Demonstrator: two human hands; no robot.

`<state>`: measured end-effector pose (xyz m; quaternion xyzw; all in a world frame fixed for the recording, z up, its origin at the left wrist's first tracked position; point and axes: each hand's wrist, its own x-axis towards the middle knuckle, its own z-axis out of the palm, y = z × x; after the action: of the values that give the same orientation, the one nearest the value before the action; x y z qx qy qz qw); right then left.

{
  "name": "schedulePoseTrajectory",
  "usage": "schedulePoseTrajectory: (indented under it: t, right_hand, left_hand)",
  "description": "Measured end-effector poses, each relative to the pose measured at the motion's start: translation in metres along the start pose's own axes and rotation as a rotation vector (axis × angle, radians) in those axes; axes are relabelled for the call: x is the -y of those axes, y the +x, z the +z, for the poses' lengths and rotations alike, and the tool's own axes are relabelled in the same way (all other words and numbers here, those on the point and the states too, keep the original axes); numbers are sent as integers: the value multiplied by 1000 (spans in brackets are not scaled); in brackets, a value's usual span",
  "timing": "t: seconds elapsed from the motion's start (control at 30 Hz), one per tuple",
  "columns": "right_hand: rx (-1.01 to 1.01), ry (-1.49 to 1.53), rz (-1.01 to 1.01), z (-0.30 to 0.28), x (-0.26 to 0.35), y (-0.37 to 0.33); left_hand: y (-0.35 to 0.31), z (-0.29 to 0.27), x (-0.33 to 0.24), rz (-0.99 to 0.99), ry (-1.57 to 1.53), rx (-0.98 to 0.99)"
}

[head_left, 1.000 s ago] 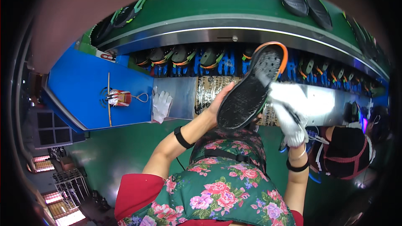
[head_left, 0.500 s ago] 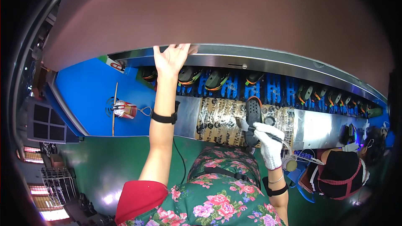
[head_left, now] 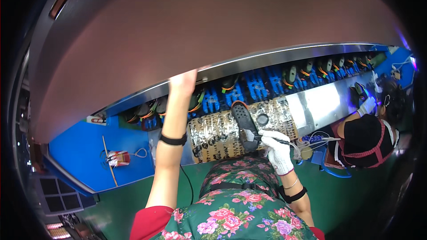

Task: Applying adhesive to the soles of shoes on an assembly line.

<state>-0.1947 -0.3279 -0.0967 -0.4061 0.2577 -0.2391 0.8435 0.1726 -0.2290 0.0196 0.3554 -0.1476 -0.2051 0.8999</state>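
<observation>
A black clog with holes in its upper and an orange-red rim [head_left: 241,114] lies on the tape-covered board [head_left: 207,135] in front of me. My right hand [head_left: 279,151], in a white knit glove, is closed around a dark-handled brush [head_left: 251,136]. The brush's pale flat head is over the near part of the clog; I cannot tell whether it touches. A thin pale hose runs beside this hand. My bare left hand [head_left: 182,82] is raised to the metal edge of the large brown panel [head_left: 231,22]. Its fingers are smeared and partly hidden.
Behind the board, a row of dark shoes [head_left: 289,76] sits on blue holders [head_left: 257,86] under the panel. A round dark disc [head_left: 263,119] lies beside the clog. A co-worker [head_left: 367,138] sits at the right. A red-and-white packet [head_left: 118,158] rests on the blue table [head_left: 84,151].
The view has turned, so the bench now slopes up to the right. The brush head has come over the clog from its left side. My left hand stays at the panel edge, its fingers now blurred.
</observation>
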Motion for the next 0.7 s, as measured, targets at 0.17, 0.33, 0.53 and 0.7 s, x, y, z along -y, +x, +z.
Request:
schedulePoseTrajectory:
  t: [0.17, 0.33, 0.53, 0.7]
  right_hand:
    - [-63, 76, -46, -12, 6, -3]
    - [-62, 78, -41, -13, 19, -8]
    - [-72, 364, -101, -32, 44, -4]
    - [17, 434, -136, -10, 67, -6]
  left_hand:
    - [56, 81, 104, 307, 1453, 319]
    - [64, 30, 84, 553, 1200, 198]
    - [-51, 5, -58, 703, 821, -244]
    - [-98, -50, -100, 168, 310, -436]
